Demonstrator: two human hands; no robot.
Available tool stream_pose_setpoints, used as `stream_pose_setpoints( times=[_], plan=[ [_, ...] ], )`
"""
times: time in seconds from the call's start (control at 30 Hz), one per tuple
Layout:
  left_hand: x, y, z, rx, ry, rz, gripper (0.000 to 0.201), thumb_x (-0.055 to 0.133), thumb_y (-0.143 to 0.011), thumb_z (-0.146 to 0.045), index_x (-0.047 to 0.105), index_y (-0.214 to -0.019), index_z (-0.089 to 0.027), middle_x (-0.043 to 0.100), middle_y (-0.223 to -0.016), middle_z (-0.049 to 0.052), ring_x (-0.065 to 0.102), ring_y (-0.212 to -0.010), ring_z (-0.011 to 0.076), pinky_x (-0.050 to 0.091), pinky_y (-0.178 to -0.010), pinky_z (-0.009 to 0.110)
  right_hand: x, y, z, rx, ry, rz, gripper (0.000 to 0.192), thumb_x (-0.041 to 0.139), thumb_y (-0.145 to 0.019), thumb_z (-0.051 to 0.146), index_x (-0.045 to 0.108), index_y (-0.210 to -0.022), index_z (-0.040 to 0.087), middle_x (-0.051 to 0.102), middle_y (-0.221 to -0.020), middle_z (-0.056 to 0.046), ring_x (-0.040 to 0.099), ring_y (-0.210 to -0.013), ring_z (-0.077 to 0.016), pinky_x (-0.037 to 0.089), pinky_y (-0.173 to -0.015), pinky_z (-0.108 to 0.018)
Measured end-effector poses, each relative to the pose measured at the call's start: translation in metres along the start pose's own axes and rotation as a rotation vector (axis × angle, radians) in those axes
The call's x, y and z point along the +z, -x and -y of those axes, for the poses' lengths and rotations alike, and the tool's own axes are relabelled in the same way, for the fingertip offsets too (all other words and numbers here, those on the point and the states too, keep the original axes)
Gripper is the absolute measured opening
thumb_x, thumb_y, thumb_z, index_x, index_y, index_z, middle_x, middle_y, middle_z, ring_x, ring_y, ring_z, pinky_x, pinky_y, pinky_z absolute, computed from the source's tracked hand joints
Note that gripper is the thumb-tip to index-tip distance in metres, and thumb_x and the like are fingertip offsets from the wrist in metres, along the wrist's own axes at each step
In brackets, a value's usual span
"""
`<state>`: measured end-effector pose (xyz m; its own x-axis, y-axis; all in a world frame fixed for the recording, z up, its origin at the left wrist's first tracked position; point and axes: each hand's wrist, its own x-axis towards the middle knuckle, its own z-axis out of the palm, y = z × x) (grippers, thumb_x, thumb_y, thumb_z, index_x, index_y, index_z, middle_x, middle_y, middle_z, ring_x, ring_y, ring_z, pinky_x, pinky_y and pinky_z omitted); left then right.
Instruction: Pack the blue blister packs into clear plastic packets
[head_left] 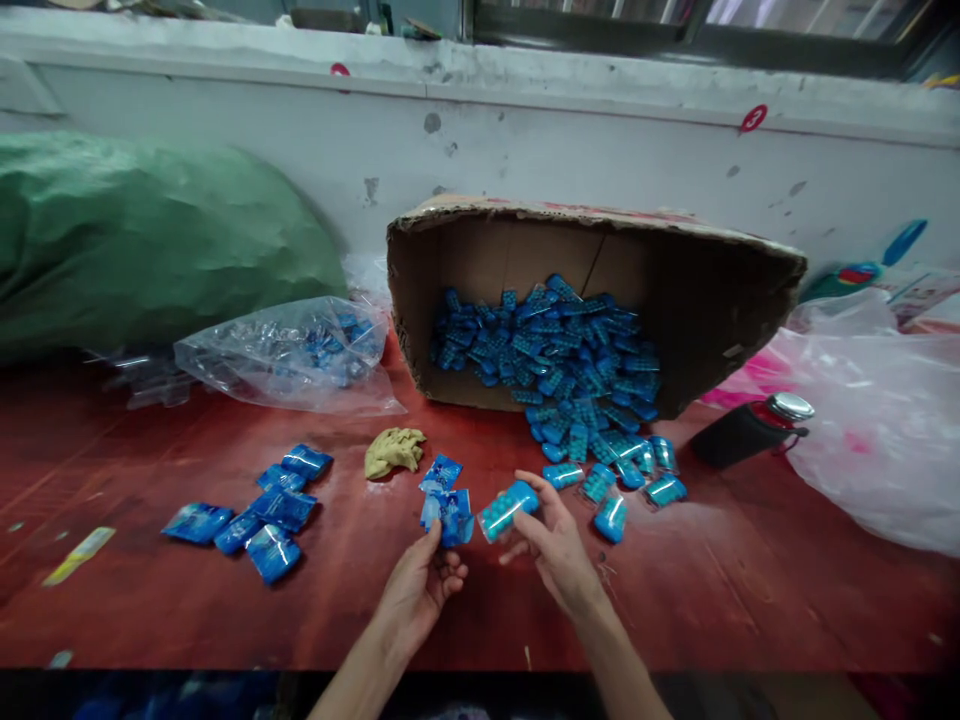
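Observation:
My left hand [421, 590] pinches a flat blue packet [450, 512] over the red table [735, 590]. My right hand [553, 545] grips a small clear-wrapped blue pack [508, 509] right beside it. Another blue packet [441, 472] lies just beyond. A cardboard box [697, 290] lies on its side behind, spilling many blue packs [559, 365] toward my hands. Several filled blue packets [259, 510] lie in a group to the left.
A clear plastic bag [289, 352] with blue packs lies left of the box, in front of a big green sack [142, 235]. A crumpled yellow cloth [394, 450] sits mid-table. A black bottle [750, 428] and a large white plastic bag [877, 420] are on the right.

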<state>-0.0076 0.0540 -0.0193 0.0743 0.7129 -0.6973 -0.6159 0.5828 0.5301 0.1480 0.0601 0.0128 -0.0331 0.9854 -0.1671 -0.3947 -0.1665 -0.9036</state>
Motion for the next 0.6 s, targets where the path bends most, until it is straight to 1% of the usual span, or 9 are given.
stream_pose_setpoints(
  times=[0.17, 0.3, 0.47, 0.6],
  plan=[
    [-0.003, -0.003, 0.003, 0.088, -0.034, 0.082, 0.023, 0.06, -0.07, -0.036, 0.052, -0.067, -0.015, 0.056, -0.044, 0.0, 0.056, -0.042, 0.0119, 0.043, -0.038, 0.018, 0.007, 0.001, -0.01, -0.036, 0.057, -0.015, 0.045, 0.061, -0.07, 0.025, 0.043, -0.111, 0.025, 0.053, -0.081, 0.003, 0.059, -0.063, -0.0131, 0.055, -0.046, -0.026],
    [-0.007, -0.005, 0.004, 0.16, -0.05, 0.121, 0.025, 0.063, -0.066, -0.038, 0.053, -0.067, -0.014, 0.056, -0.045, -0.001, 0.056, -0.045, 0.0113, 0.045, -0.041, 0.019, 0.006, 0.005, -0.013, -0.055, 0.08, -0.013, 0.046, 0.063, -0.068, 0.023, 0.043, -0.109, 0.025, 0.054, -0.088, 0.001, 0.057, -0.072, -0.0143, 0.056, -0.048, -0.026],
    [-0.009, -0.007, 0.0, 0.264, -0.087, 0.095, 0.027, 0.068, -0.06, -0.037, 0.055, -0.066, -0.014, 0.056, -0.046, -0.001, 0.054, -0.044, 0.0108, 0.047, -0.044, 0.022, 0.004, 0.008, -0.022, -0.07, 0.074, -0.022, 0.045, 0.062, -0.069, 0.02, 0.041, -0.108, 0.026, 0.053, -0.101, -0.002, 0.054, -0.08, -0.015, 0.056, -0.053, -0.026],
    [-0.009, -0.007, -0.003, 0.326, -0.141, 0.085, 0.028, 0.069, -0.059, -0.038, 0.057, -0.065, -0.013, 0.058, -0.048, 0.0, 0.054, -0.045, 0.0117, 0.046, -0.044, 0.023, 0.005, 0.009, -0.024, -0.071, 0.073, -0.024, 0.045, 0.062, -0.068, 0.019, 0.041, -0.107, 0.026, 0.053, -0.104, -0.002, 0.055, -0.083, -0.0163, 0.056, -0.056, -0.027]
  ],
)
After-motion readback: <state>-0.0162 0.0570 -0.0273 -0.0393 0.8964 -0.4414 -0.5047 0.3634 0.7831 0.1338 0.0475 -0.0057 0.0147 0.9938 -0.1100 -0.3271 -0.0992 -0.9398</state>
